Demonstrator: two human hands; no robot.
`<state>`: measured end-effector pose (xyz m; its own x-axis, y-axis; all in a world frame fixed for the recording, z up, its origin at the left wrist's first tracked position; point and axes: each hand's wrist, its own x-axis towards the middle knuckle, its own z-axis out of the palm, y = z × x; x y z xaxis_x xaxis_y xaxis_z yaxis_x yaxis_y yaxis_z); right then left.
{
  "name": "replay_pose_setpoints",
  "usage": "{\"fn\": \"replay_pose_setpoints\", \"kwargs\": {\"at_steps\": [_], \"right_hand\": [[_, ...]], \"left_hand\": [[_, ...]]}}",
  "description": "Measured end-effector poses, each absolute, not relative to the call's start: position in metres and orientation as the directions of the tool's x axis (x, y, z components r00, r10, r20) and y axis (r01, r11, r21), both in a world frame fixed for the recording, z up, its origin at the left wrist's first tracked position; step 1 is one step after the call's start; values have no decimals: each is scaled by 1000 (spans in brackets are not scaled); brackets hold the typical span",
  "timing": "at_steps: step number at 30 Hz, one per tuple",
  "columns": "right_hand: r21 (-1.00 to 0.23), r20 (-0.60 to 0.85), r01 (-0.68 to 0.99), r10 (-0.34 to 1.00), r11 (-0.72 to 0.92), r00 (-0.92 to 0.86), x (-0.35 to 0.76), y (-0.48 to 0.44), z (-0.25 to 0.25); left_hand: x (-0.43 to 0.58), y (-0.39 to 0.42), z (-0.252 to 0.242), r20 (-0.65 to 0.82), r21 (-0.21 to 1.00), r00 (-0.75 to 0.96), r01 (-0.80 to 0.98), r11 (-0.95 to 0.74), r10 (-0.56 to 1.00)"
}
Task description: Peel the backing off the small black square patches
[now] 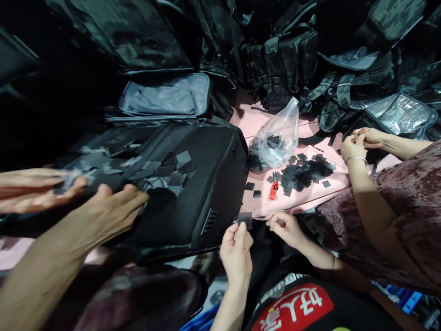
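Observation:
My left hand (237, 248) is closed, pinching a small dark square piece (245, 220) upright between thumb and fingers. Just right of it, at the edge of a pink table (258, 207), my right hand (285, 230) has thumb and fingers curled together. Whether anything sits between those fingertips, I cannot make out. Beyond my hands lies a loose pile of similar dark squares (305, 174). A red-handled tool, perhaps thread snips (273, 189), rests by the pile's near left side. Behind it stands a clear plastic bag (280, 138) with dark contents.
A large black backpack (196, 184) lies at left with grey squares (168, 172) scattered on it. Over it reach a co-worker's blurred hands (117, 209). Another co-worker's hands (360, 142) are at right. Camouflage bags (279, 59) line the back. A blue crate (409, 301) shows lower right.

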<state>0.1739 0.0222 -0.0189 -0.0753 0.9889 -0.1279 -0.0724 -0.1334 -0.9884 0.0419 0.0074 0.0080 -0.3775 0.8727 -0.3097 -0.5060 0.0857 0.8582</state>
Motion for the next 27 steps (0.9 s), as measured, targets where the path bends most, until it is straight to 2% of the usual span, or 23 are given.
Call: {"fn": "replay_pose_setpoints", "kwargs": {"at_steps": [4, 7, 9, 12, 15, 17, 20, 23, 25, 27], "right_hand": [[-938, -234, -242, 968, -250, -94, 178, 31, -26], [-944, -196, -249, 975, -217, -108, 187, 42, -22], [-973, -144, -166, 984, -160, -104, 194, 48, -14], [-998, -26, 62, 981, -14, -191, 201, 54, 1], [-969, 72, 201, 943, 144, -326, 199, 55, 12], [-955, 77, 242, 929, 173, -362, 194, 56, 12], [-983, -32, 183, 950, 27, -311, 192, 59, 2], [-976, -201, -38, 952, -215, -231, 204, 64, -20], [-929, -293, -183, 941, -322, -168, 218, 61, -37], [-871, -379, -301, 921, -387, -88, 233, 50, -53]], "left_hand": [[50, 11, 0, -272, 910, -337, -395, 127, 901], [50, 11, -4, -275, 941, -251, -271, 205, 928], [48, 9, -5, -256, 964, -200, -133, 232, 946], [42, 7, -6, -188, 974, -137, 104, 203, 973], [38, 7, -8, -77, 927, -61, 363, 94, 995], [36, 6, -9, 20, 859, -14, 512, -10, 1000], [33, 6, -10, 128, 765, 99, 624, -161, 987], [33, 9, -8, 129, 769, 219, 594, -237, 967], [37, 20, -7, 118, 834, 170, 518, -191, 978], [50, 43, -8, 89, 913, 33, 397, -95, 995]]}}
